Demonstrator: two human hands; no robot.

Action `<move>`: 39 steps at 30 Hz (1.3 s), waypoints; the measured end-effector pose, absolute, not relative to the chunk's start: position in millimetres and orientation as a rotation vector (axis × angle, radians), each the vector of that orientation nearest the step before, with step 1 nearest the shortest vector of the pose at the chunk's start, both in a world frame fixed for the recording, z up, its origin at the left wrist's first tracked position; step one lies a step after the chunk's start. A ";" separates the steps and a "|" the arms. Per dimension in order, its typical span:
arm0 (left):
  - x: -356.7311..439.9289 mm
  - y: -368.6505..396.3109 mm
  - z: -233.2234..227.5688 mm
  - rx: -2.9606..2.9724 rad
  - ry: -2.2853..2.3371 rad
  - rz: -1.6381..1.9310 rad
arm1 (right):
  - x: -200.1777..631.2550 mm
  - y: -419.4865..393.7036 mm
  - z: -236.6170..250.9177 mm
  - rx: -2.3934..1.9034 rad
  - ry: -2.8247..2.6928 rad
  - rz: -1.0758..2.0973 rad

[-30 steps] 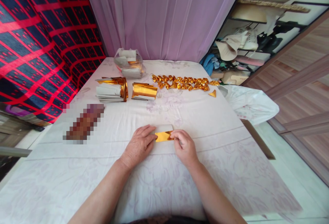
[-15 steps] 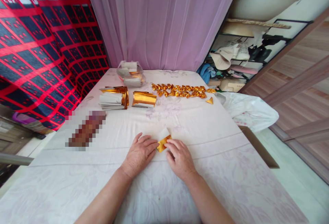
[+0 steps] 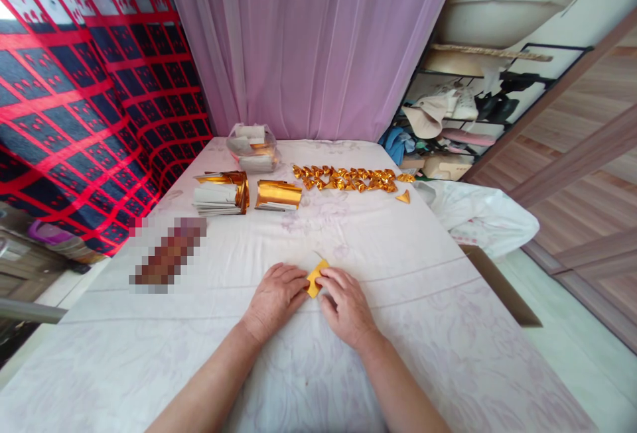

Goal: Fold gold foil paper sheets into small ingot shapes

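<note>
A small piece of gold foil paper, partly folded, lies on the tablecloth between my two hands. The fingertips of my left hand hold its left edge. My right hand grips the right edge, with its thumb hidden or close to the cloth. Only a thin pale edge of the paper shows at its far corner. Farther back, folded gold foil pieces form rows, and one gold triangle lies apart at their right end.
Left of the rows are a gold foil stack, a pile of foil paper with pale backs and a clear bag of paper. A blurred reddish item lies at left. A white plastic bag sits beyond the right edge.
The pale flap at the far end of the foil paper has folded over, so its gold side now shows as a narrower strip. Both hands stay on the paper.
</note>
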State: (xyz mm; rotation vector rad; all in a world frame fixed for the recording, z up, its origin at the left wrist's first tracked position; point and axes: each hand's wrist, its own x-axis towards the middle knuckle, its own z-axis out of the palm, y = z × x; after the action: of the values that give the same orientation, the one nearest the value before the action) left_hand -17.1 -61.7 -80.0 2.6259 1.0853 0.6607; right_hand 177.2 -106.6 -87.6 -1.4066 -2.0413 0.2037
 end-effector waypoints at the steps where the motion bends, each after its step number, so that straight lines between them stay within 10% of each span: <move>1: -16.6 -61.1 -79.9 2.618 1.085 0.673 | 177.4 -107.0 -87.4 -1.402 -2.039 0.209; 39: -16.1 -65.8 -72.6 2.616 1.141 0.709 | 180.1 -109.3 -84.1 -1.503 -1.973 0.145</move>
State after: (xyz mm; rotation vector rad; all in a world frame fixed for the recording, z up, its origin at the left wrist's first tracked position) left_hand -16.1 -65.8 -72.6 2.6156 1.1408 0.7093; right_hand 180.1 -109.3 -84.1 -1.5029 -1.9726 0.1452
